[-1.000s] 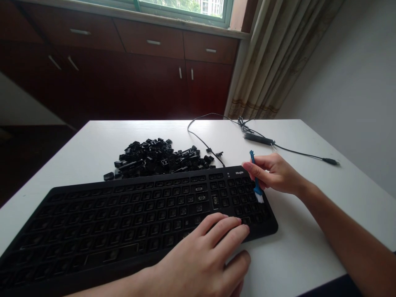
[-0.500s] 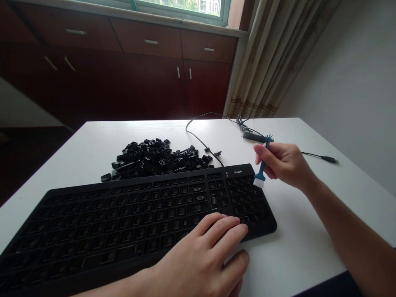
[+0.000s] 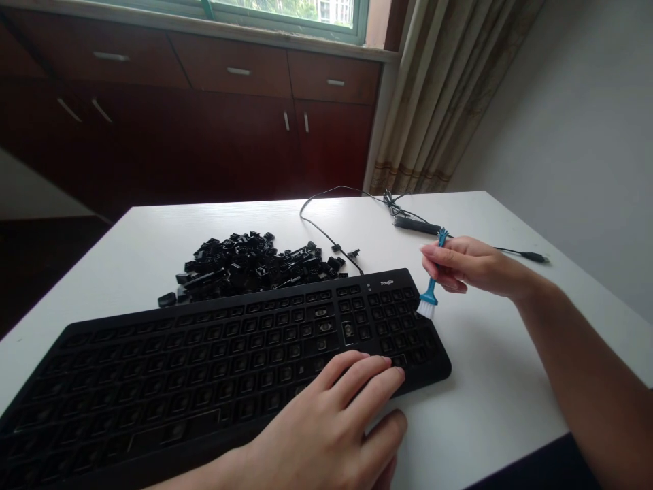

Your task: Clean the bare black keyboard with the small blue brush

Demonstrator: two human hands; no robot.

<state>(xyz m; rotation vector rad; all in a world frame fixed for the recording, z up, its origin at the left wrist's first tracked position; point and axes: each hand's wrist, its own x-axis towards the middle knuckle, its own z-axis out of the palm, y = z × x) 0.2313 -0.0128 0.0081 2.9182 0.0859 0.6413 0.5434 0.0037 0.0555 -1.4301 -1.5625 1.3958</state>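
Note:
A black keyboard (image 3: 204, 361) lies slantwise on the white table, its keycaps off and its switch sockets bare. My left hand (image 3: 347, 415) rests over its front right part, fingers on top and thumb at the near edge, holding it. To the right, my right hand (image 3: 462, 267) pinches a small blue brush (image 3: 431, 291) by its handle. The white bristles point down at the number pad's right edge; whether they touch it I cannot tell. Behind the keyboard, loose black keycaps (image 3: 249, 265) lie in a heap.
The keyboard's thin cable (image 3: 321, 223) loops over the back of the table (image 3: 515, 340) to a bundled coil. A dark bar-shaped thing (image 3: 417, 225) lies beside it. A USB plug (image 3: 533, 257) sits farther right. Cabinets (image 3: 204, 136) and a curtain (image 3: 433, 102) stand beyond.
My right hand has turned slightly, and the brush's bristles sit a little lower beside the number pad. My left hand stays on the keyboard. The whole view has shifted a little.

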